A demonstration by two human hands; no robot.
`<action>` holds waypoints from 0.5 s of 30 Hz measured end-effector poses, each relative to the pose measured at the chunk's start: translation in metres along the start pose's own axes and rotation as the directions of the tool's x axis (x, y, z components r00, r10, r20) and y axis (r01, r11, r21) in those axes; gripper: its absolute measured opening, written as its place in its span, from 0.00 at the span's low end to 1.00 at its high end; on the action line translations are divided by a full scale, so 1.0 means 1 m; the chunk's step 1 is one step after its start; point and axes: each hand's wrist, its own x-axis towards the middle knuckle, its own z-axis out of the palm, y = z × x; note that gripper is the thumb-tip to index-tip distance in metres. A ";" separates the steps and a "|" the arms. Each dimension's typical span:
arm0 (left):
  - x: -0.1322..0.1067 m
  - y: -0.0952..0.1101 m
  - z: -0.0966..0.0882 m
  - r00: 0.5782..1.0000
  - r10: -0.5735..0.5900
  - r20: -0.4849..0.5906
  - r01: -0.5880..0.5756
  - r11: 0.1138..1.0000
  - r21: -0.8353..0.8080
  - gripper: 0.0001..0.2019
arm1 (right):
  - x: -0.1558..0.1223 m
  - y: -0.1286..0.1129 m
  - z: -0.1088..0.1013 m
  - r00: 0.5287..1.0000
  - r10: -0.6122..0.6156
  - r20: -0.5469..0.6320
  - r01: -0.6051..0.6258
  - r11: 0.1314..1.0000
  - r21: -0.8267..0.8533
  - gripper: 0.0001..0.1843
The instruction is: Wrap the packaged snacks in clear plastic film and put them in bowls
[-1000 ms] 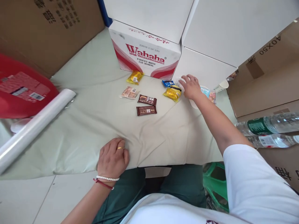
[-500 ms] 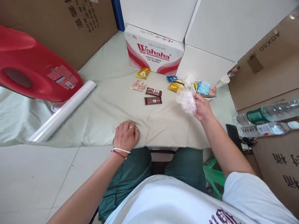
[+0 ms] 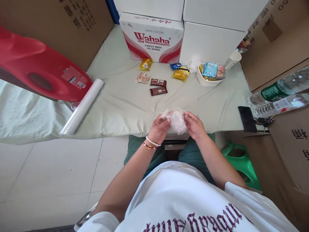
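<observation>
A crumpled bundle of clear plastic film (image 3: pixel 178 121) is held up between my two hands near the table's front edge. My left hand (image 3: pixel 159 129) pinches its left side, thumb on top. On the opposite side my right hand (image 3: pixel 194 125) grips the film between thumb and fingers. Whether anything lies inside the bundle I cannot make out. Beyond it lie two brown snack bars (image 3: pixel 158 91), a pinkish packet (image 3: pixel 142 77) and a yellow packet (image 3: pixel 145 64). Further right are more yellow packets (image 3: pixel 181 74), a blue packet (image 3: pixel 175 66) and another clump of clear plastic (image 3: pixel 193 65).
A white bowl (image 3: pixel 210 82) of packets stands at the back right, beside a paper cup (image 3: pixel 233 59). White boxes (image 3: pixel 154 38) line the back. Left are a film roll (image 3: pixel 83 108) and a red jug (image 3: pixel 45 71). A phone (image 3: pixel 247 119) and bottles (image 3: pixel 277 93) lie right.
My right hand has brought the plastic bundle from beside the bowl toward me, to the left. My left hand has lifted off the table and taken hold of it. The view has shifted.
</observation>
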 end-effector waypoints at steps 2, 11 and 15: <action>-0.002 0.002 -0.007 1.000 -0.014 -0.014 0.014 1.000 -0.011 0.20 | -0.002 -0.006 -0.009 1.000 -0.025 -0.005 0.025 0.999 -0.042 0.21; -0.011 0.013 -0.033 0.997 -0.038 -0.066 0.040 0.999 0.033 0.21 | -0.006 -0.012 -0.026 0.996 -0.085 -0.037 0.084 0.996 -0.037 0.22; -0.012 0.025 -0.039 0.998 -0.062 -0.008 0.062 0.996 0.069 0.27 | -0.005 -0.013 -0.032 0.977 -0.202 -0.071 0.197 0.978 -0.074 0.19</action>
